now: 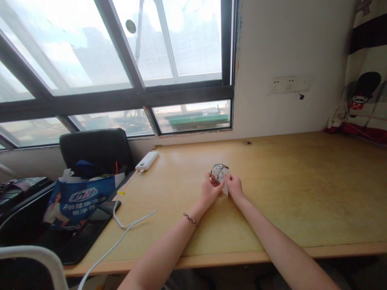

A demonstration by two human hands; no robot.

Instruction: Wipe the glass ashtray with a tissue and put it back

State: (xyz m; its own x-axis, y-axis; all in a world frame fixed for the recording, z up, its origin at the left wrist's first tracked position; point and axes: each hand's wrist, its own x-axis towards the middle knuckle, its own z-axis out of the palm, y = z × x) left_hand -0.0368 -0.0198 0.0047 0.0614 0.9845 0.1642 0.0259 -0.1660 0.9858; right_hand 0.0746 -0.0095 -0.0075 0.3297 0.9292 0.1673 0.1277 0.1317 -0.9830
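Over the middle of the wooden desk (272,193), my two hands are close together around a small round shiny object (217,172) with dark brown edges and pale, reflective patches. I cannot make out its exact kind. My left hand (211,190) has its fingers wrapped around the near left side of it. My right hand (235,187) pinches a thin white piece (225,188), paper or tissue by its look, against the right side of the object. The fingers partly hide both things. A braided bracelet (190,219) circles my left wrist.
A white power bank (147,160) with a white cable (130,226) lies at the desk's left. Beyond that edge are a black chair (95,147), a blue bag (81,201) and a dark flat panel (95,229). Wall sockets (284,84) and a curtain (367,76) are behind, right.
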